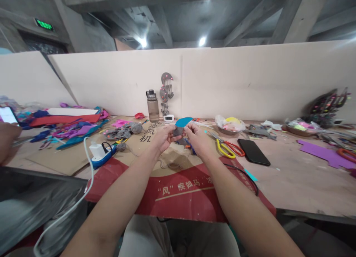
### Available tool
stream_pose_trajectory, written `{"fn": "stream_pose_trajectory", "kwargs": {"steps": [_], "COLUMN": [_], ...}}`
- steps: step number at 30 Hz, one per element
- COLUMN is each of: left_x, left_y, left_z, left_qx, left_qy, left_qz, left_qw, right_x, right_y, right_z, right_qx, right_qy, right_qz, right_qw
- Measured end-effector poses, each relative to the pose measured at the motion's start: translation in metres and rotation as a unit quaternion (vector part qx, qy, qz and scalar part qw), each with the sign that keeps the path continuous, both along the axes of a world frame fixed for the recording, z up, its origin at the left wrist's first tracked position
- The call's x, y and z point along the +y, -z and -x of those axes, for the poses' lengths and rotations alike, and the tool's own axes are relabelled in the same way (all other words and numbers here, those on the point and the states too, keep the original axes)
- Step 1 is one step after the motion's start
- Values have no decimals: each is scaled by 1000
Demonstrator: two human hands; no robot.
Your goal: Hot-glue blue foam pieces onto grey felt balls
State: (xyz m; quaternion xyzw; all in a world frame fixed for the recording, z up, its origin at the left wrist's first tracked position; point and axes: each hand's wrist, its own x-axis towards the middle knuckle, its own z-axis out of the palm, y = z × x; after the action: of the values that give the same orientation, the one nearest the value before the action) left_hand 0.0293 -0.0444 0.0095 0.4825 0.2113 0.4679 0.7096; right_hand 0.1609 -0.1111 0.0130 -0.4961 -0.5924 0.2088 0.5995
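Observation:
Over the cardboard sheet, both my hands are raised close together. My left hand (pixel 164 138) has its fingers closed at the left edge of a small grey felt piece (pixel 178 131). A blue felt piece (pixel 184 121) with a curved edge stands up just behind and above the grey one. My right hand (pixel 196 136) pinches at the right end of the blue felt piece, where the two pieces meet. The fingertips partly cover the edges. Whether the pieces are joined is too small to tell.
Red and yellow-handled scissors (pixel 229 149) and a black phone (pixel 253 152) lie right. A power strip (pixel 103 157) with a white cable is left. A bottle (pixel 152 106) stands behind. Felt scraps (pixel 75 129) cover the left; another person's hand (pixel 9 138) is at the far left.

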Motion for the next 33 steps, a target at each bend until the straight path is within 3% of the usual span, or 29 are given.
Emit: {"fn": "stream_pose_trajectory", "kwargs": {"steps": [24, 30, 33], "left_x": [6, 8, 8], "left_y": [8, 11, 10], "left_z": [-1, -3, -1], "left_qx": [16, -14, -26], "left_qy": [7, 14, 39], "left_qz": [-9, 7, -4], "left_qw": [1000, 1000, 999], "right_x": [0, 6, 7], "right_y": [2, 9, 10], "right_z": [4, 1, 0], "right_qx": [17, -61, -54], "right_qy": [31, 106, 104], "right_qz": [41, -38, -40], "right_qw": [999, 992, 992]}}
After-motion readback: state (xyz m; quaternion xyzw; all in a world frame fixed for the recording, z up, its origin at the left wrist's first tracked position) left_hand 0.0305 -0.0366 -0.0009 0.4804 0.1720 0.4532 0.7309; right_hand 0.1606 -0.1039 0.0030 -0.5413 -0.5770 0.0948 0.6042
